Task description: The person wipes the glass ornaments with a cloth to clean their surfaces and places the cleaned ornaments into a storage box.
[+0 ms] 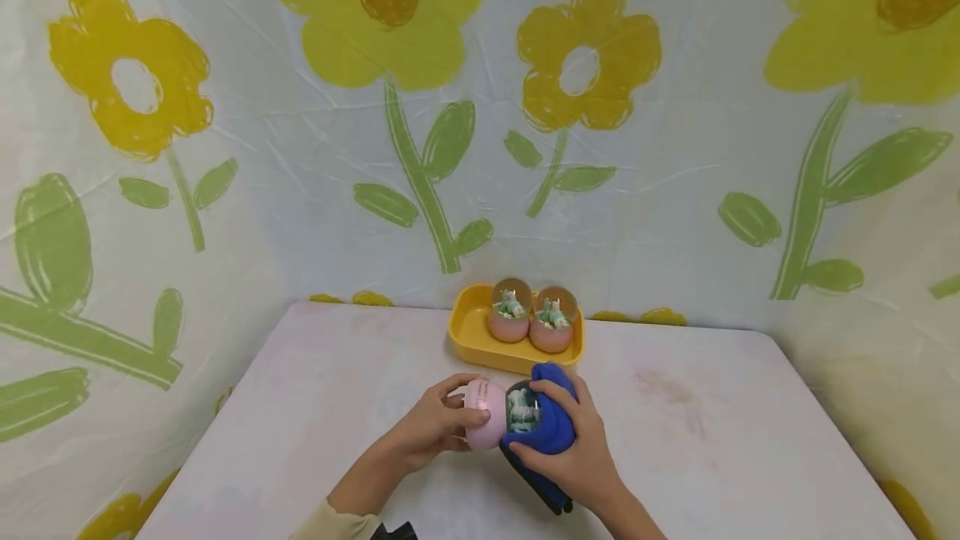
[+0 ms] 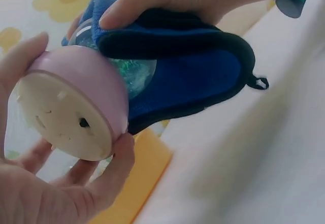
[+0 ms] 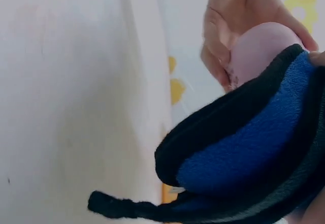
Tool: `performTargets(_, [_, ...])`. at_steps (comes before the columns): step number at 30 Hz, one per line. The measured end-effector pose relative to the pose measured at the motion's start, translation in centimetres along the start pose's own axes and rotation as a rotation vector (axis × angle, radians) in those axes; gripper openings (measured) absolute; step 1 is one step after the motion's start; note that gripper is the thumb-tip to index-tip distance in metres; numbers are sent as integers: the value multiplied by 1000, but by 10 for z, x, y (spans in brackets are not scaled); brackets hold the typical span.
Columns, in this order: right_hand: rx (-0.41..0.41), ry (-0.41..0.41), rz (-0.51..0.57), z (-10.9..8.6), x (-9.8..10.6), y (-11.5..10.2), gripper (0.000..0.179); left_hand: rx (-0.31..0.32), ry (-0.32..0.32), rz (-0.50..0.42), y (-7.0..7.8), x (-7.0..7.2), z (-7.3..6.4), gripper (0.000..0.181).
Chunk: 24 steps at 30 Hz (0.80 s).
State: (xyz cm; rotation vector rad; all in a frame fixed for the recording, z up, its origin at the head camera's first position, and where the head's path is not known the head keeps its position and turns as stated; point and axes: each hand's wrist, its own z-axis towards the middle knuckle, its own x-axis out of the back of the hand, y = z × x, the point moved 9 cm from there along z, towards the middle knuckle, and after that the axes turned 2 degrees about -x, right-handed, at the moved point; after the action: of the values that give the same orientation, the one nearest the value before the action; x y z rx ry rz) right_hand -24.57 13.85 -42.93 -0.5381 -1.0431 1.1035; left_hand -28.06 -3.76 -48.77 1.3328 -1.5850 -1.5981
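A snow globe with a pink base [image 1: 486,415] is tilted on its side above the table. My left hand [image 1: 437,423] grips that base, fingers and thumb spread round it. In the left wrist view the pale underside [image 2: 63,117] of the base faces the camera. My right hand [image 1: 573,448] holds a blue cloth [image 1: 555,423] with a dark border, wrapped round the glass dome [image 1: 523,408]. Part of the dome shows between cloth and base, with white and green shapes inside. A loop hangs from a corner of the cloth [image 3: 244,153].
Behind the hands a yellow tray [image 1: 480,354] stands at the table's back edge. Two more snow globes with pink bases, one on the left [image 1: 510,311] and one on the right [image 1: 553,321], sit in it. A flower-printed sheet [image 1: 315,148] hangs behind the pale table [image 1: 315,407].
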Motion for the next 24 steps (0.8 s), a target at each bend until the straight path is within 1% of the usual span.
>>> performTargets(2, [-20,7,24,-2,-1,2,73,-31,-12,25,5,-1,-4,68])
performTargets(4, [-65,12,50,-4,-2,6,74,-74,-19,51,9,-2,-8,69])
performTargets(5, [-92,10,74,-4,-2,9,74,-100,-18,69,11,-2,-9,69])
performTargets(7, [-150,4,136,-4,-3,14,74,-174,-4,124,15,-2,-12,70])
performTargets(9, [-218,-14,241,-5,-5,19,72,-276,-5,181,21,-5,-16,71])
performTargets(12, [-376,-59,441,-7,-9,26,67,-462,-18,307,33,-12,-24,74])
performTargets(14, [-482,-107,556,-10,-13,28,63,-583,-36,384,40,-16,-29,74])
performTargets(16, [-560,-157,601,-12,-17,28,61,-672,-30,458,44,-17,-31,72])
performTargets(17, [-575,-173,605,-11,-18,26,60,-709,-15,490,46,-16,-32,70])
performTargets(19, [-577,-186,581,-10,-19,24,59,-751,11,528,47,-15,-31,67])
performTargets(21, [-556,-173,539,-10,-19,22,58,-766,36,536,46,-12,-30,64])
performTargets(23, [-514,-144,515,-12,-19,18,59,-755,50,512,42,-10,-29,62])
performTargets(24, [-493,-130,503,-14,-19,17,59,-730,51,481,38,-8,-28,61])
